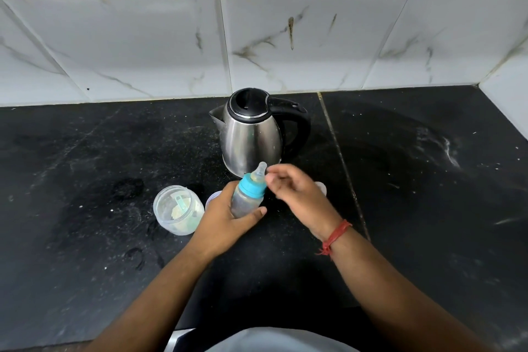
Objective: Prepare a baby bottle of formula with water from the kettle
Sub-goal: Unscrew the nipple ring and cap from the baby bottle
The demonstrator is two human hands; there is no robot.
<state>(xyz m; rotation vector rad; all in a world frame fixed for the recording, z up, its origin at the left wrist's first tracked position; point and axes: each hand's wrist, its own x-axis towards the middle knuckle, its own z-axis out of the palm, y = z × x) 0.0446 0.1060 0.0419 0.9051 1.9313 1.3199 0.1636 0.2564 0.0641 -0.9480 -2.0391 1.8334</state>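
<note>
My left hand (225,217) grips the baby bottle (248,197) around its clear body, holding it tilted above the black counter. The bottle carries a blue collar and a clear teat on top. My right hand (297,191) hovers just right of the teat with its fingers loosely curled and nothing in them. Right behind the bottle stands the steel kettle (251,134), lid shut, spout to the left and black handle to the right. An open clear formula jar (177,210) with pale powder and a blue scoop inside sits left of my left hand.
A round lid (212,197) peeks out between the jar and my left hand. Another pale cap (321,187) shows behind my right hand. The black counter (85,166) meets a white tiled wall (285,46) at the back and on the right.
</note>
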